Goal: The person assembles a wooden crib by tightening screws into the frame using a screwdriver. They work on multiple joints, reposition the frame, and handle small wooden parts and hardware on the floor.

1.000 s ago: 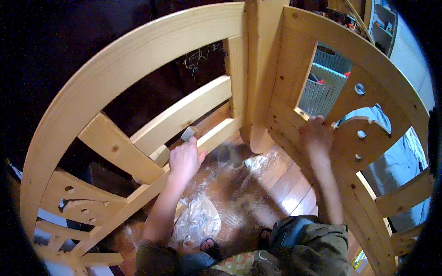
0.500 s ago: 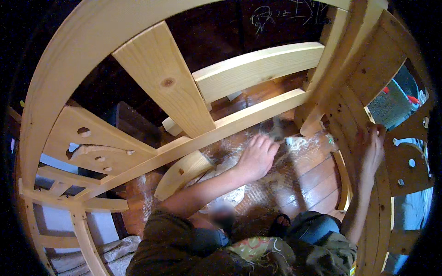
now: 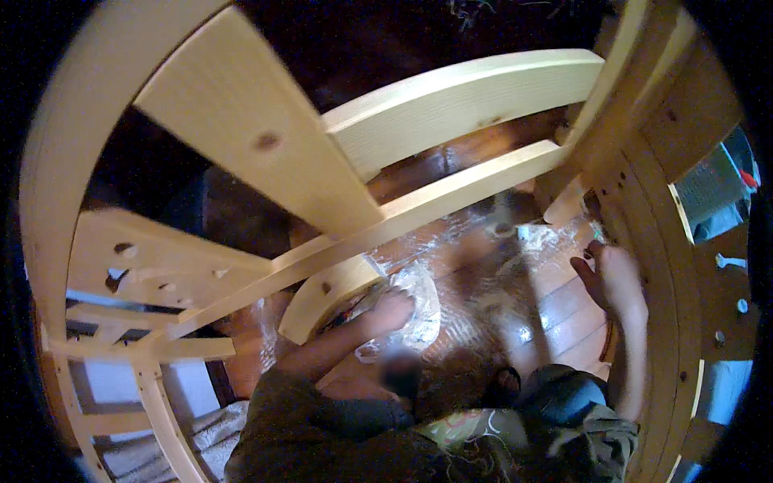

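My left hand [image 3: 391,311] is down at floor level, on a crinkled whitish plastic bag [image 3: 425,302]. Its fingers point into the bag and are blurred, so their grip does not show. A curved pale wooden piece [image 3: 322,296] lies beside that forearm. My right hand [image 3: 618,283] hovers by the tall wooden side panel [image 3: 664,282] on the right. Its fingers are curled toward the thumb, and whatever small thing may be between them cannot be made out. Ahead stands a pale wooden frame with a wide slat [image 3: 262,133] and a lower rail [image 3: 451,187].
A side board with cut-out holes [image 3: 165,262] stands at the left. Pale powdery marks cover parts of the wooden floor [image 3: 555,298]. A grey-green basket [image 3: 713,193] shows through the right panel's opening. Patterned cloth [image 3: 185,439] lies at the lower left.
My left hand has moved down and left from near the lower rail to the plastic bag. My right hand has dropped away from the side panel's upper part. The view has shifted slightly.
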A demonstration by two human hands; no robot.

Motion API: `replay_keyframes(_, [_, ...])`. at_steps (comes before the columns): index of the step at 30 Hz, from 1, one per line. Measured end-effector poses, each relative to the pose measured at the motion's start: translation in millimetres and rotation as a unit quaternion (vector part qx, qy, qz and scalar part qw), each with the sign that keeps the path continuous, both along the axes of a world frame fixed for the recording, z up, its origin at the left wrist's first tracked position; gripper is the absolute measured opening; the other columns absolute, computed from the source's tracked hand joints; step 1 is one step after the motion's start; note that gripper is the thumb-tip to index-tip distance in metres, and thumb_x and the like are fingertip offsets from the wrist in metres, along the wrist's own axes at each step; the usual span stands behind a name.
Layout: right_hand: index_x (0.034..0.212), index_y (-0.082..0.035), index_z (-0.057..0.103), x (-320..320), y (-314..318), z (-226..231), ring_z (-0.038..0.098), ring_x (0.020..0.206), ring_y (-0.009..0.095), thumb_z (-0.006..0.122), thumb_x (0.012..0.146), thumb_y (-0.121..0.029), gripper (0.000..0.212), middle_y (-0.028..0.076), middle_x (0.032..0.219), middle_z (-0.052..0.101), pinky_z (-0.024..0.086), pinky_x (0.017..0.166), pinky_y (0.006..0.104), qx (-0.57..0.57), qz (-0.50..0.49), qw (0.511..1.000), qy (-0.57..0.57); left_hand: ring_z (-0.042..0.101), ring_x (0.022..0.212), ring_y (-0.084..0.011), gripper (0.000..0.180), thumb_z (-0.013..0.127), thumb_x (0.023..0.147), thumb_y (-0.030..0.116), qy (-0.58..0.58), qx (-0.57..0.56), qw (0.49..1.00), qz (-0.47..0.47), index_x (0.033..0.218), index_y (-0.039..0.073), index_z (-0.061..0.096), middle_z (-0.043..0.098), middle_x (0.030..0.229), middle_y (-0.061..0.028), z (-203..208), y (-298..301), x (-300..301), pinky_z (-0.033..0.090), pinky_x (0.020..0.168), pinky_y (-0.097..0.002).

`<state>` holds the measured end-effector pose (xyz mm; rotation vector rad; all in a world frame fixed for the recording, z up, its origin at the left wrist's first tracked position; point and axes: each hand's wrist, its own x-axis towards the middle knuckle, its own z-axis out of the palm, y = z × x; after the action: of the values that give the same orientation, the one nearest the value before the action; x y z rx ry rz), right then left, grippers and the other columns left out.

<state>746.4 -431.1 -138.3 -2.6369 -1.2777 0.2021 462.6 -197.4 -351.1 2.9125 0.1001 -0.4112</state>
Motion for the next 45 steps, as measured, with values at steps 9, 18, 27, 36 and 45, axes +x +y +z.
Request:
replay_keyframes(9, [0.083, -0.004, 0.059, 18.0, 45.9, -76.2, 0.059, 0.073, 0.028, 0.048, 0.077, -0.013, 0.016, 0.015, 0.08, 0.061, 0.047, 0.064, 0.0389, -0.001, -0.181, 0.93, 0.321, 0.058, 0.073, -0.0316, 0.03, 0.053, 0.077, 0.028, 0.142, -0.215, 0.966, 0.019, 0.087, 0.0, 0.059, 0.06, 0.081, -0.0202, 6.2, 6.8, 33.4, 0.045, 0.068, -0.0408])
replay_keyframes(18, [0.08, -0.006, 0.065, -23.2, 60.9, -23.6, 0.061, 0.081, 0.028, 0.059, 0.067, -0.015, 0.016, 0.014, 0.086, 0.063, 0.049, 0.066, 0.0384, -0.18, 0.084, 0.941, 0.274, 0.057, 0.074, -0.0209, 0.034, 0.053, 0.081, 0.03, 0.306, -0.106, 0.94, 0.108, 0.088, -0.003, 0.057, 0.061, 0.081, -0.0148, 45.0, -24.9, 77.9, 0.045, 0.067, -0.0347])
replay_keyframes(27, [0.081, -0.004, 0.064, -121.7, -43.7, -74.5, 0.06, 0.083, 0.031, 0.053, 0.075, -0.03, 0.029, 0.017, 0.086, 0.062, 0.047, 0.07, 0.0405, -0.238, -0.075, 0.888, 0.387, 0.056, 0.082, -0.0187, 0.03, 0.053, 0.082, 0.025, 0.239, -0.299, 0.822, 0.422, 0.096, -0.002, 0.056, 0.06, 0.089, -0.0125, 73.4, -50.7, -33.4, 0.043, 0.073, -0.0317])
replay_keyframes(36, [0.085, -0.006, 0.064, -256.1, -11.3, -174.3, 0.06, 0.083, 0.029, 0.053, 0.072, -0.029, 0.029, 0.016, 0.089, 0.062, 0.048, 0.072, 0.0384, -0.287, -0.071, 0.84, 0.454, 0.054, 0.09, -0.0164, 0.03, 0.054, 0.082, 0.02, 0.109, -0.457, 0.612, 0.636, 0.103, -0.001, 0.055, 0.06, 0.096, -0.0103, -15.1, -37.6, -87.4, 0.042, 0.08, -0.0287])
replay_keyframes(45, [0.09, -0.002, 0.057, -286.7, 69.7, -255.1, 0.058, 0.075, 0.032, 0.058, 0.068, -0.027, 0.033, 0.018, 0.082, 0.059, 0.045, 0.066, 0.0406, 0.109, -0.371, 0.836, 0.388, 0.048, 0.104, -0.0158, 0.034, 0.05, 0.079, 0.004, 0.058, -0.573, 0.75, 0.326, 0.112, 0.002, 0.052, 0.055, 0.11, -0.008, -27.0, -86.8, -8.5, 0.035, 0.091, -0.0274])
